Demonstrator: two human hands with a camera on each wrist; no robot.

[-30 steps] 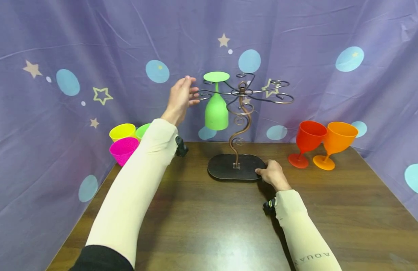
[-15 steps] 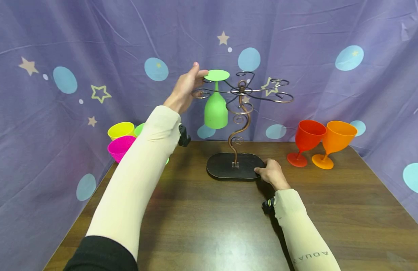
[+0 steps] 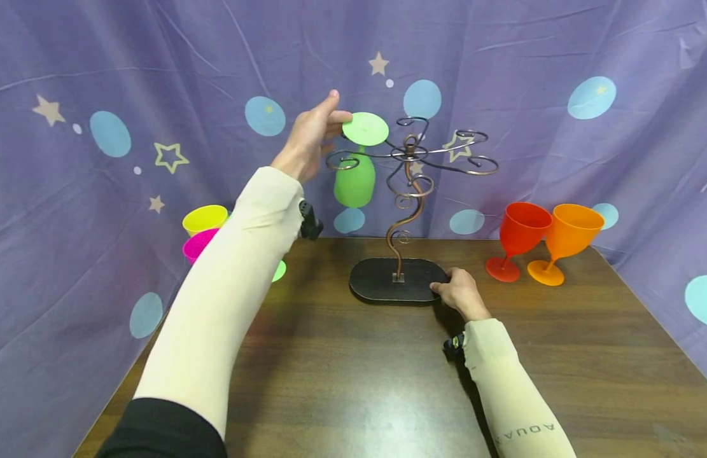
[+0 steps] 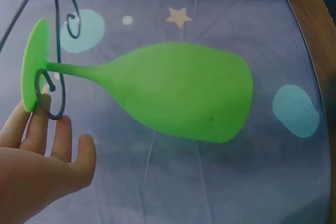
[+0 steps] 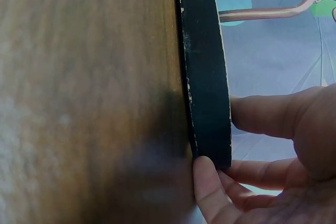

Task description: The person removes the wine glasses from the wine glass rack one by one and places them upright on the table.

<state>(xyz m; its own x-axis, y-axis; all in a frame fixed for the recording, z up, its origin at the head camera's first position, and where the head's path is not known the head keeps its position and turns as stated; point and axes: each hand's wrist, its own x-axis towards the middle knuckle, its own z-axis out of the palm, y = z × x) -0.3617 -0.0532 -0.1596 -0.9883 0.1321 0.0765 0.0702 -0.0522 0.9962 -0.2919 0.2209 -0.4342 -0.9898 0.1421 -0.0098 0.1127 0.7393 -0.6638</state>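
A green plastic goblet hangs upside down by its foot from a curled wire arm of the metal glass rack. It tilts, with its bowl swung to the left. My left hand is beside the goblet's foot, fingertips touching its rim; in the left wrist view the fingers are spread and fairly straight, near the wire loop. My right hand grips the right end of the rack's black oval base. In the right wrist view its thumb lies on top, with fingers at the edge and underside.
A red goblet and an orange goblet stand upright at the table's back right. At the back left are a yellow goblet and a magenta goblet, partly behind the left sleeve, near a green foot. A patterned curtain hangs behind the table.
My left hand has moved right and up to the goblet's foot. The hanging green goblet has gone from upright to tilted, its bowl shifting left. My right hand stays on the base.
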